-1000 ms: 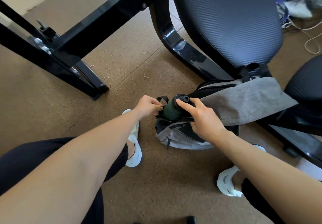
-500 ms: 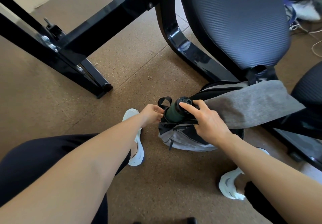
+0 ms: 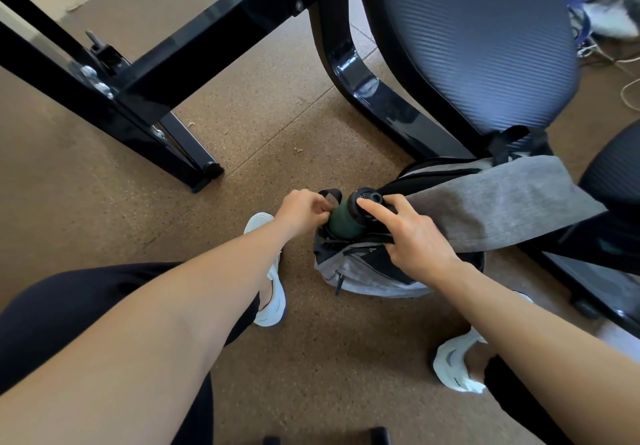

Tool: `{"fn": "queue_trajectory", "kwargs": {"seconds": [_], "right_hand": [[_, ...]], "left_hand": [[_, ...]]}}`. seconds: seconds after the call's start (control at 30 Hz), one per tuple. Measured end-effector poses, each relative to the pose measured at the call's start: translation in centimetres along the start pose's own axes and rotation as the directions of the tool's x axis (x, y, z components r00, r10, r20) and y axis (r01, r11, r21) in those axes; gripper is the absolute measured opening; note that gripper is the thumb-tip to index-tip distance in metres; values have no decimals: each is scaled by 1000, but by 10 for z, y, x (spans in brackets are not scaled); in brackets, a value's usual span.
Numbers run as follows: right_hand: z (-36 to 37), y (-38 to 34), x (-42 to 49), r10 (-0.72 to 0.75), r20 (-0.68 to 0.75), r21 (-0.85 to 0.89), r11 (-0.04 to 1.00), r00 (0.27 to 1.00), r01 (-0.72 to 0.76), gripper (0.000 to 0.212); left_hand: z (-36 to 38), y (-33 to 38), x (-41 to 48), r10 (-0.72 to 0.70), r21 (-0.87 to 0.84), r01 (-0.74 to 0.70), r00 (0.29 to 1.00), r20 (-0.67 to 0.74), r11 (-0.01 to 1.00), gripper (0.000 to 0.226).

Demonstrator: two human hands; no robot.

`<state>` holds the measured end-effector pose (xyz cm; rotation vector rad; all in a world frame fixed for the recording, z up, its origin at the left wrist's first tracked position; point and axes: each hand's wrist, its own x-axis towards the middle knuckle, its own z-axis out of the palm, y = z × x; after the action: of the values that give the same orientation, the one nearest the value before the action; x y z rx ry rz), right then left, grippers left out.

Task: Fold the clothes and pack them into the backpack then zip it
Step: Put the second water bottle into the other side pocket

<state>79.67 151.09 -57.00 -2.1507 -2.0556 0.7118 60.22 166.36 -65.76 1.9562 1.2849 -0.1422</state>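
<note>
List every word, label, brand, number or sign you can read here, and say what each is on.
None can be read.
On the backpack: a small triangular emblem, too small to make out any letters.
On the bottle: no label shows.
On the right shoe: grey stripes, no letters.

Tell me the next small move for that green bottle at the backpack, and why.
Probably push the bottle down with the right hand while the left hand holds the pocket rim open: its green body stands tilted, mostly above that rim, so it looks only partly seated.
</note>
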Motion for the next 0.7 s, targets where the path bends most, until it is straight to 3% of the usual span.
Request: {"fn": "queue_trajectory", "kwargs": {"seconds": [0.13, 0.27, 0.37, 0.53, 0.7], "right_hand": [[1, -3, -1, -25, 37, -28, 999, 999, 26, 93], [2, -4, -3, -45, 62, -38, 998, 997, 47, 94], [4, -4, -3, -39, 53, -46, 998, 998, 41, 94], [7, -4, -2, -32, 61, -94, 995, 998, 38, 91], [0, -9, 0, -18, 84, -77, 997, 996, 24, 82]], "left_hand": [[-14, 16, 7, 21, 205, -58, 984, 177, 977, 33], [-14, 17, 11, -87, 193, 43, 970, 227, 980, 14], [-11, 12, 12, -121, 124, 101, 978, 171, 987, 8], [-12, 3, 11, -133, -219, 165, 979, 156, 962, 6], [-2, -1, 6, -159, -256, 183, 981, 111, 949, 9]]}}
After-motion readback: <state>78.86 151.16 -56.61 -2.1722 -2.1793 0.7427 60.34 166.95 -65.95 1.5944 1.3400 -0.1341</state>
